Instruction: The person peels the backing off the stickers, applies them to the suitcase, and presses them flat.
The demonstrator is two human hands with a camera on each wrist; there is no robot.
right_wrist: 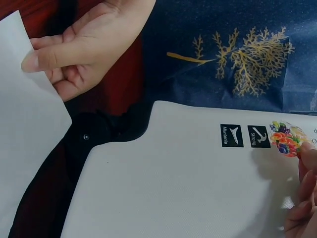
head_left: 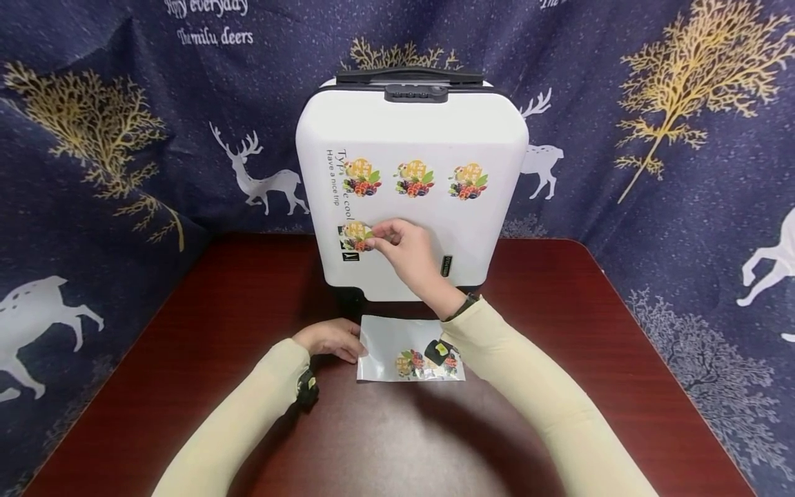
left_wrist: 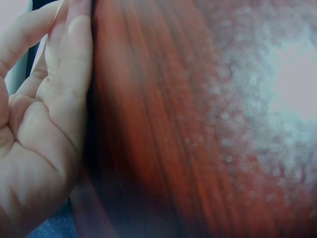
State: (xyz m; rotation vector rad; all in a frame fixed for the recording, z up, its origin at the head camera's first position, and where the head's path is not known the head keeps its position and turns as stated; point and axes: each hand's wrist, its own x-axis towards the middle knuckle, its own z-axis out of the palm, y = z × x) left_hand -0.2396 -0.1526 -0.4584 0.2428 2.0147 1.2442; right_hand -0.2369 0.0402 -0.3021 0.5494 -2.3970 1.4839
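A white suitcase stands upright with three fruit stickers in a row across its front. Below the row's left end, my right hand pinches the right edge of another fruit sticker against the case. In the right wrist view, that fruit sticker lies beside small black labels. My left hand pinches the left edge of a sticker sheet between thumb and fingers, in front of the case. Fruit prints show on the sheet's lower right; my right sleeve covers part of it.
A dark red wooden table bears the suitcase. Behind it hangs a blue cloth with deer and gold trees. The suitcase's black handle and combination lock are on top. Each wrist wears a small black device.
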